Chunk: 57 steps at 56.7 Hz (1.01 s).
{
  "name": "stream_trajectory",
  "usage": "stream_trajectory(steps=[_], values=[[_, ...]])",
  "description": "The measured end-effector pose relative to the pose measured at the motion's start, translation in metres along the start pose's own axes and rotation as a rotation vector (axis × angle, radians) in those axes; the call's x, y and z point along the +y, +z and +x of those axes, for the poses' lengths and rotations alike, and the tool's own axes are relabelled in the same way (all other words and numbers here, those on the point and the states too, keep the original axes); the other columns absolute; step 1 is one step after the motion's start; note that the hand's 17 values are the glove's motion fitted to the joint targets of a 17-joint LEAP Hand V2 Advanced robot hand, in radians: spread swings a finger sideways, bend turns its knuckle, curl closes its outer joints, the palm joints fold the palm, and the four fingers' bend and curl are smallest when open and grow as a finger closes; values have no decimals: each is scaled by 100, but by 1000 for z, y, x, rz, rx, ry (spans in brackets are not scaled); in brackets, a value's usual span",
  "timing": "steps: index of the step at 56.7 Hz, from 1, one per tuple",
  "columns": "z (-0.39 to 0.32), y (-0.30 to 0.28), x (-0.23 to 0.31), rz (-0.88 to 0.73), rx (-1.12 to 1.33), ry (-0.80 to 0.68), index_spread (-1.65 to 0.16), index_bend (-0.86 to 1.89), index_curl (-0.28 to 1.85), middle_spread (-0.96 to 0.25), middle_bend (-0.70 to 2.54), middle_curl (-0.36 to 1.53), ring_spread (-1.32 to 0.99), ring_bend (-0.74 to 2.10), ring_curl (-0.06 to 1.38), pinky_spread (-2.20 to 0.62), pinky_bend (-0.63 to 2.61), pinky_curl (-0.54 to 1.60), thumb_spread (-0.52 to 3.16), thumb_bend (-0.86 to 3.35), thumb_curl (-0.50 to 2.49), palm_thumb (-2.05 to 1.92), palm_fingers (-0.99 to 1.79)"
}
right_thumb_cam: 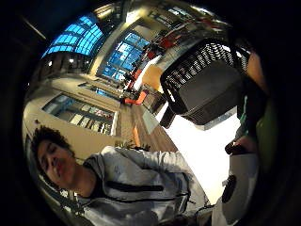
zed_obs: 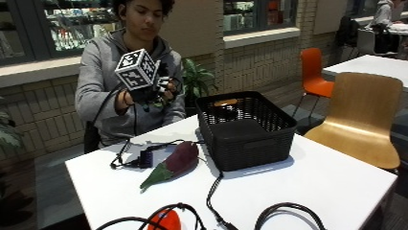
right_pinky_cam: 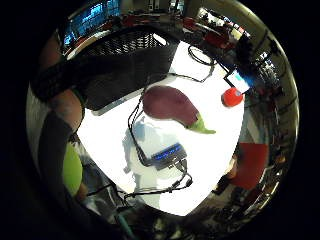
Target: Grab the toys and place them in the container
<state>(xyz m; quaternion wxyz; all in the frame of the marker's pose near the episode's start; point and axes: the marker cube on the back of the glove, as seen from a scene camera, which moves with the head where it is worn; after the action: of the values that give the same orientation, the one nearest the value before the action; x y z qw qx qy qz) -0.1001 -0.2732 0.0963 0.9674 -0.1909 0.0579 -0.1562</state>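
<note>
In the outside view my gloved right hand (zed_obs: pixel 148 95) is raised above the table's far left side, short of the black mesh basket (zed_obs: pixel 245 125), its fingers curled. A lime green toy (right_pinky_cam: pixel 72 170) sits against the palm, and its green edge (right_thumb_cam: pixel 268 135) shows beside the basket (right_thumb_cam: pixel 202 80). The hand grips this toy; most of it is hidden. A purple eggplant toy (zed_obs: pixel 180 159) with a green stem lies on the white table (zed_obs: pixel 319 182) just left of the basket. A small red toy (zed_obs: pixel 164 221) lies at the table's near edge. Both toys, eggplant (right_pinky_cam: pixel 167 104) and red one (right_pinky_cam: pixel 232 97), lie below the palm.
A small black device (zed_obs: pixel 145 157) with a blue light (right_pinky_cam: pixel 165 154) lies beside the eggplant, and black cables (zed_obs: pixel 210 201) trail across the table's front. A wooden chair (zed_obs: pixel 360 120) stands to the right and an orange chair (zed_obs: pixel 315 72) behind it.
</note>
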Motion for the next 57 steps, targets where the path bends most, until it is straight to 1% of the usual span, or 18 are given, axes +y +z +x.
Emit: stream_trajectory(steps=[6,12,21,26,30,31,32,33,35,36,37,40,48,52,57], values=[[-3,-3,-4,5,-8,-6,-28,86,116,-41,75,112,-39,128,72,-39,124,61,79,58,104,67,43],[-21,1,-24,-5,-44,-47,-28,86,118,-41,75,114,-39,129,73,-38,125,61,78,58,107,66,42],[-59,24,-72,-74,4,-129,-29,85,120,-42,76,117,-39,129,74,-37,126,61,79,58,111,64,39],[-74,44,-98,-162,24,-142,-29,85,120,-42,75,118,-39,129,75,-37,125,61,79,57,112,64,36],[-84,57,-110,-234,-24,-140,-29,78,119,-41,71,117,-37,124,75,-35,126,61,81,54,110,61,25],[-85,59,-112,-245,-35,-142,-28,72,117,-40,68,116,-36,122,74,-35,128,61,84,53,108,60,18],[-86,61,-113,-252,-42,-144,-28,71,116,-40,67,115,-36,122,74,-35,129,61,86,53,108,60,18],[-86,61,-115,-254,-42,-144,-27,61,112,-39,65,113,-34,118,72,-33,129,61,94,55,105,57,8],[-82,60,-117,-250,-23,-141,-27,52,107,-36,59,110,-31,108,71,-30,131,61,103,53,101,50,-12],[-79,59,-117,-246,-9,-140,-28,48,105,-34,53,107,-29,97,68,-28,132,61,105,50,98,45,-24],[-77,58,-116,-242,4,-139,-28,45,102,-32,50,105,-27,89,66,-24,131,59,107,47,95,41,-30],[-71,56,-110,-243,34,-136,-29,40,95,-26,40,99,-22,70,59,-17,123,55,112,42,88,34,-34],[-18,36,-88,-275,86,-36,-30,27,82,-15,23,87,-14,47,49,-8,108,48,123,36,75,29,-18],[22,24,-76,-289,112,46,-30,23,78,-11,19,83,-13,41,46,-6,103,45,127,34,70,28,-12],[74,21,-57,-327,203,153,-31,17,73,-7,17,78,-11,36,44,-3,99,42,129,31,64,27,-8]])
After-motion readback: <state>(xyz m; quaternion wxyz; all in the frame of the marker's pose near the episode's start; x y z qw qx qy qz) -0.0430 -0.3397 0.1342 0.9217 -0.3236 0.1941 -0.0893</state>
